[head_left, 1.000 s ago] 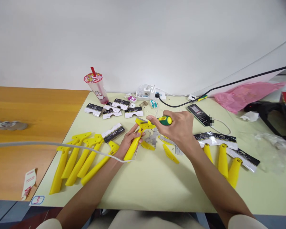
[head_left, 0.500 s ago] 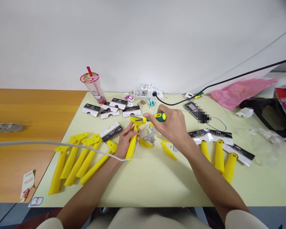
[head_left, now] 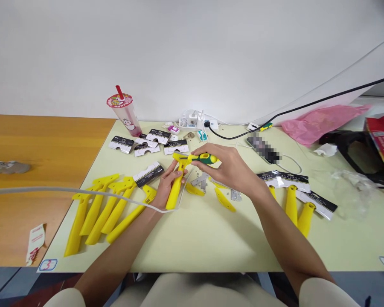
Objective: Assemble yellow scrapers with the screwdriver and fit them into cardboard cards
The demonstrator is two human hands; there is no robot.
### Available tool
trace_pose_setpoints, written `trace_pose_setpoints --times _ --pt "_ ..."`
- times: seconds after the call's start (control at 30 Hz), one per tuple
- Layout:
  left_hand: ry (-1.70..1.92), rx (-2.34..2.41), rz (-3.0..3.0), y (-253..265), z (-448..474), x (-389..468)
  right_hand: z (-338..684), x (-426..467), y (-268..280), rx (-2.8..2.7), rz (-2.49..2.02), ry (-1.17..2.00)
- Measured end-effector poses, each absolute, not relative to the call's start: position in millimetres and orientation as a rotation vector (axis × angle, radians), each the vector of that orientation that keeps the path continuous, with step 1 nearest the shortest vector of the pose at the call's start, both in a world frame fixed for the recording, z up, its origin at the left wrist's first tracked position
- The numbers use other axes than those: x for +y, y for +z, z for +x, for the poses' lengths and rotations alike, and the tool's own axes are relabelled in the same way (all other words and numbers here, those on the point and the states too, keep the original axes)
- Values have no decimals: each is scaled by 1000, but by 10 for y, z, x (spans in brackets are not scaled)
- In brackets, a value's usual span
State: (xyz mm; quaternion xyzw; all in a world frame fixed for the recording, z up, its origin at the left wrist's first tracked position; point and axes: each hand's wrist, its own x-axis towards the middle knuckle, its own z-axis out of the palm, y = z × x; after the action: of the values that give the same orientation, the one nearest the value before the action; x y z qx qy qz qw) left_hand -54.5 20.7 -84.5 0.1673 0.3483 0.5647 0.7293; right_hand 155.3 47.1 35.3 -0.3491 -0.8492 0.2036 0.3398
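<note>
YELLOW SCRAPER (head_left: 176, 186) HELD AT SCREWDRIVER (head_left: 207, 159)

Head view: above the table (head_left: 198, 243), the scraper's handle is enclosed by the left hand's (head_left: 166, 186) curled fingers, apparently to steady its head. The screwdriver is pinched by the right hand (head_left: 228, 164) (tip contact cannot be confirmed). Room is limited by yellow pieces (head_left: 224, 200) rightward; bare tabletop is left toward the near edge.

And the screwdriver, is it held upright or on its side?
On its side: in the right hand, the screwdriver lies crosswise, its shaft pointing left to the yellow T-shaped tool in the left hand.
</note>
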Motion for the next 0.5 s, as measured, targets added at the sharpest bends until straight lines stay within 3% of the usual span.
trace_pose_setpoints --times 0.2,0.5 --pt "1239 725 374 -844 -536 206 1563 482 343 -2132 -1066 434" --pt "1265 645 284 -806 -513 216 1565 249 593 -1945 -875 407"
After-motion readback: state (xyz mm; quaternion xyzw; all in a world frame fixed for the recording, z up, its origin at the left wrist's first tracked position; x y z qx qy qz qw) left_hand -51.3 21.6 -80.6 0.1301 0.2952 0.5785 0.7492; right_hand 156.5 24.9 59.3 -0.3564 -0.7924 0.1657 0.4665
